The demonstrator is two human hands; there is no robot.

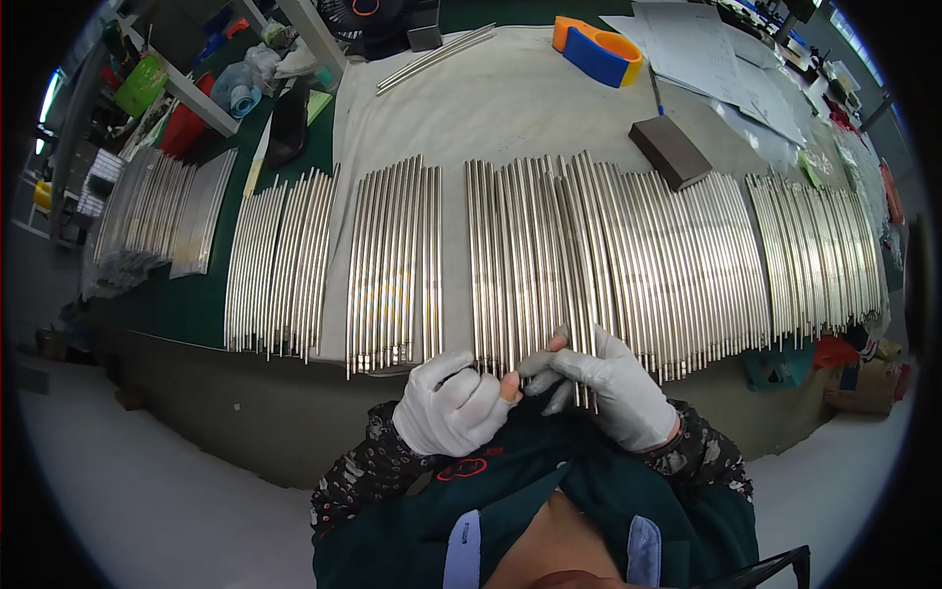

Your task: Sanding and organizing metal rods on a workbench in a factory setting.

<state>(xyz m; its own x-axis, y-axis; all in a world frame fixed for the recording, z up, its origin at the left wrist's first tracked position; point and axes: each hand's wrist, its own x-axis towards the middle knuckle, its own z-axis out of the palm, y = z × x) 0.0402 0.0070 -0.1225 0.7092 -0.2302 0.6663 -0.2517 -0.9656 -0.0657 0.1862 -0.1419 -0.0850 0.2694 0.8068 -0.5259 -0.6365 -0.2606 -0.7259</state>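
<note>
Head view: we see our gloved left hand [451,404] fisted, grip closed on nothing visible, right hand [610,385] pinching rod ends [587,368] at the desk [510,108] edge.

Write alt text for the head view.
Two white-gloved hands, left and right, pinch the near ends of shiny metal rods lying in rows on a cloth-covered bench. Behind lie a dark block, an orange-and-blue tape dispenser and papers.
</note>
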